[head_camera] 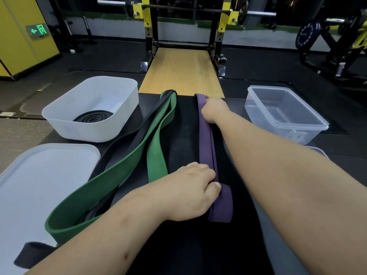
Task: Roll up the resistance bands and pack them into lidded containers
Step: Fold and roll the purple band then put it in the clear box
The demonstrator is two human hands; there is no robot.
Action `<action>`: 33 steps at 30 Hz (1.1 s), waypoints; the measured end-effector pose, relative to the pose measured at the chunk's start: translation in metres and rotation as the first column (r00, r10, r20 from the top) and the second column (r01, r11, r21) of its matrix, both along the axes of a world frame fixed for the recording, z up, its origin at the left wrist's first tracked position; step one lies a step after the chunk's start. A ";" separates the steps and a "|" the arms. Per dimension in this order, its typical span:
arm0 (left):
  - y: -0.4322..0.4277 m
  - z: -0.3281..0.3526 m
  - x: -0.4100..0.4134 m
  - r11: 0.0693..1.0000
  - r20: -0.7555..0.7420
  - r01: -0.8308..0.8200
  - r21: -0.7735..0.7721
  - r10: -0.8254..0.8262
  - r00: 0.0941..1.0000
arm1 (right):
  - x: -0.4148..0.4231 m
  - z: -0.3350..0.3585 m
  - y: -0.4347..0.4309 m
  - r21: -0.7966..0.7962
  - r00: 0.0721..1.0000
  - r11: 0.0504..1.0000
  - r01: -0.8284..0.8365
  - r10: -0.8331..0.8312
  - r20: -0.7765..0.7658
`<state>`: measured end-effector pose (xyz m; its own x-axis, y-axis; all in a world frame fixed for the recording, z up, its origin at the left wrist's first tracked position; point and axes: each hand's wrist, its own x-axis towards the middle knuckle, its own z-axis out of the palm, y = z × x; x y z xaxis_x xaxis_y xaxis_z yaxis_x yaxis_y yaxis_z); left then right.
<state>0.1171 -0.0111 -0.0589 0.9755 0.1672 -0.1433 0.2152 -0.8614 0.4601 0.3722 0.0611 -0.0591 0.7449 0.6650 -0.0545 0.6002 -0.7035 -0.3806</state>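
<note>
A purple resistance band (205, 143) lies stretched lengthwise down the black bench top (184, 135). My right hand (213, 111) grips its far end near the bench edge. My left hand (191, 192) pinches its near end, where the band is folded over. To the left lies a green band (155, 153) looped over a black band (145, 126). A white tub (127, 108) at the left holds a rolled black band (93, 118). A clear plastic container (286, 124) stands at the right with nothing in it.
A white lid (43, 175) lies at the near left; the edge of another lid (317, 150) shows under my right arm. A wooden platform (181, 72) and a yellow squat rack (184, 20) stand beyond the bench. Weight equipment stands far right.
</note>
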 end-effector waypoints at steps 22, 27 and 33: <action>-0.062 -0.002 -0.084 1.000 0.237 -0.010 0.025 0.004 0.971 | -0.193 0.007 -0.284 0.180 0.928 0.951 -0.252 0.290 -0.233; -0.076 -0.011 -0.103 0.998 0.240 -0.066 -0.022 0.069 0.968 | -0.207 0.006 -0.302 0.278 0.895 0.926 -0.255 0.335 -0.293; -0.094 -0.013 -0.118 0.998 0.278 -0.057 -0.018 0.060 0.959 | -0.225 -0.002 -0.329 0.292 0.858 0.914 -0.282 0.376 -0.351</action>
<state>-0.0011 -0.1054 -0.0720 0.9655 0.2251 0.1310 0.1272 -0.8465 0.5170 0.1468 -0.2684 -0.0613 0.4279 0.8964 -0.1155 0.5492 -0.3594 -0.7545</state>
